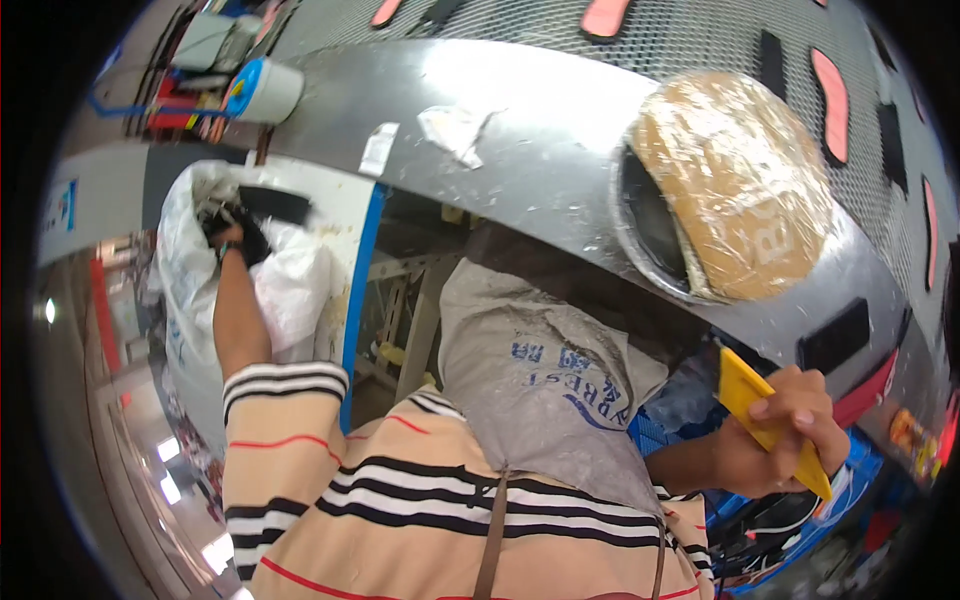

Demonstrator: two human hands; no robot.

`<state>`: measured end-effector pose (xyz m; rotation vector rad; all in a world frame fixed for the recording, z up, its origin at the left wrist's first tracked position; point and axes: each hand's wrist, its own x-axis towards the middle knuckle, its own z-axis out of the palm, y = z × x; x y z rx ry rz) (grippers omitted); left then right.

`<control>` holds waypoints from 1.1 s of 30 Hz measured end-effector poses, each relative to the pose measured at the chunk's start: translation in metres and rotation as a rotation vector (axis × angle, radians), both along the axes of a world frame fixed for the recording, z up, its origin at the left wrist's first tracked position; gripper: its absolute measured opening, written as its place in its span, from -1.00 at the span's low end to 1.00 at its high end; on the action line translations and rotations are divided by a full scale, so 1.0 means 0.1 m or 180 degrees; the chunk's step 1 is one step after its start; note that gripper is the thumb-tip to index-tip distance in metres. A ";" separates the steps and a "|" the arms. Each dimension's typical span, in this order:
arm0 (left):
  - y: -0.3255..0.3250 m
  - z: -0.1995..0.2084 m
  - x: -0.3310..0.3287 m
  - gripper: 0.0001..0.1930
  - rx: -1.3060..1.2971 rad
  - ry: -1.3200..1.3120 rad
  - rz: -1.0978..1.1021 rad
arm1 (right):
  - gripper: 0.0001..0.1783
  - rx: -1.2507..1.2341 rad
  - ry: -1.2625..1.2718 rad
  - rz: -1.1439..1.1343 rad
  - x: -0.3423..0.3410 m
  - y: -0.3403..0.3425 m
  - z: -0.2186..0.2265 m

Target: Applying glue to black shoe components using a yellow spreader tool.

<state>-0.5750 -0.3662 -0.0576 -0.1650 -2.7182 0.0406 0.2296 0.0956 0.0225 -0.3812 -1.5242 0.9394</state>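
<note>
The left hand [228, 236], its finger grip unclear, should work gently inside the white sack [178, 275] while the right hand [748, 460] finger-pinches the yellow plate [742, 385].

The pot [645, 270] stands on the surface [560, 170], cardboard [740, 190] over it. Behind and right of the pot, insoles [830, 105] lie on the mesh [700, 45]. Left of it lies paper [455, 132]; farther left, the tub [280, 93]; left and nearer the person, the bag [185, 265], the left grip [230, 237] inside. Before the pot, rightward: the slab [835, 335] and, in the right grip [790, 430], the scraper [742, 385].
</note>
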 end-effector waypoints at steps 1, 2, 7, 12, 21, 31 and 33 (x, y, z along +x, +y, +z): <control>0.03 -0.02 0.00 -0.20 -0.0029 -0.0051 -0.0011 | -0.75 -0.0017 0.0040 -0.0022 0.01 -0.02 -0.01; 0.04 -0.01 0.02 -0.20 -0.0062 -0.0106 -0.0041 | -0.75 0.0004 -0.0015 -0.0205 0.03 -0.02 0.00; -0.10 0.08 0.15 -0.17 -0.0299 -0.0403 -0.0285 | -0.78 -0.0135 -0.0022 0.0071 0.00 0.04 -0.04; 0.04 0.13 0.30 -0.13 -0.0620 -0.0421 0.0207 | -0.78 -0.0259 0.0188 -0.0108 0.07 -0.02 -0.17; 1.10 0.28 1.67 -0.28 -0.1324 -0.0403 -0.0496 | -0.82 -0.0363 0.0249 0.0175 0.06 0.12 -0.20; 2.53 0.03 2.38 -0.27 -0.1654 -0.0169 -0.1937 | -0.75 -0.0501 0.0246 0.0314 -0.03 0.04 -0.17; 2.47 0.01 2.26 -0.32 -0.1212 -0.0184 -0.1818 | -0.76 -0.0542 0.0264 0.0321 -0.04 -0.02 -0.14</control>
